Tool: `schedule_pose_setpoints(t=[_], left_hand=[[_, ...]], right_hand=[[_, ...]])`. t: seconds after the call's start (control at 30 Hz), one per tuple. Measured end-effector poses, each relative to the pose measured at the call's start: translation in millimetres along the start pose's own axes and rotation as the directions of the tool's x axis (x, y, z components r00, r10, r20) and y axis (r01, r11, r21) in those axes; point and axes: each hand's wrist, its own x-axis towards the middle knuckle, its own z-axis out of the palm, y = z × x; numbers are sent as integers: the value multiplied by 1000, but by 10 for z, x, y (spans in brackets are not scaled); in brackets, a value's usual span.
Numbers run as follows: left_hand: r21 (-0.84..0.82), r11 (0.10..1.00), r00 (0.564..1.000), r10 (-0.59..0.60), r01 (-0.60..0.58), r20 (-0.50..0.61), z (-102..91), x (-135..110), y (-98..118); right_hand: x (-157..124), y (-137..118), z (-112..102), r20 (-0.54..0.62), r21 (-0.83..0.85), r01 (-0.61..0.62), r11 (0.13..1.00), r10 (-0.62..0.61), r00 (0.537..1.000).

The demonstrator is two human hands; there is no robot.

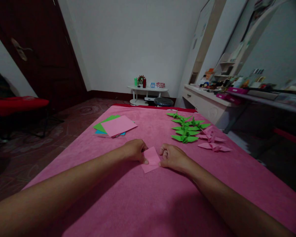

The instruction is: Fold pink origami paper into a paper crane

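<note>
A partly folded piece of pink origami paper [151,156] lies on the pink cloth between my hands, with a crease across its lower part. My left hand [135,150] pinches its left edge, the thumb on top near the crease. At its right corner, my right hand [174,157] has the thumb against the paper, the other fingers curled in. Beyond my right hand stand several green paper cranes [185,135] in a loose cluster. Pink paper cranes [214,146] sit just to the right of them.
On the left side of the pink-covered table [108,197] rests a stack of coloured paper sheets [119,125], a pink one uppermost. A white side table [148,88] stands by the far wall. A cluttered dresser [209,97] is at right, a red-seated chair [18,103] at left.
</note>
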Motion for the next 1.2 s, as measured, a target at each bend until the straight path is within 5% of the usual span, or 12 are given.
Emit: schedule_pose_setpoints(t=[0.33,0.57,0.87,1.03,1.2], left_hand=[[-420,904,987,15,-83,-161,24,10,-107],[-834,487,909,-170,-259,-381,-16,132,14],[-931,74,900,-239,-357,-364,248,216,116],[-952,58,942,-138,-300,-306,336,201,113],[-934,5,924,-144,-356,-353,369,185,138]], right_hand=[[22,121,92,-32,135,122,983,-119,992],[-5,-27,152,10,524,112,844,-138,990],[-16,-76,221,-98,682,77,728,-14,995],[128,-54,272,-165,700,98,707,26,986],[250,-136,326,-139,706,70,705,41,990]])
